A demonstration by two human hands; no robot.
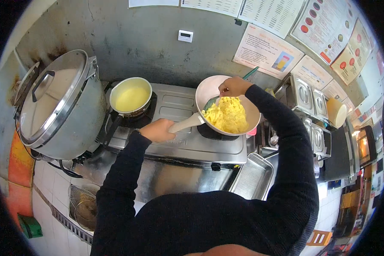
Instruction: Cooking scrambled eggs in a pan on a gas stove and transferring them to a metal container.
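Observation:
My left hand [159,130] is closed around the light handle of a frying pan [252,110] above the right burner of a steel gas stove [174,140]. Scrambled eggs [231,116] lie in a mound in the pan's lower part. My right hand [235,87] holds a green spatula [211,102], its blade against the left side of the eggs and its handle end sticking out behind the hand. On the left burner stands a saucepan [112,96] with pale yellow liquid [132,99] in it, its black handle pointing towards me.
Left of the stove is a large lidded metal cooker [73,118]. A perforated metal tray [254,176] lies at the stove's right front. Lidded steel containers [303,91] stand farther right. Printed sheets and a small white device [185,36] are on the wall behind. Wire baskets [84,211] sit low at left.

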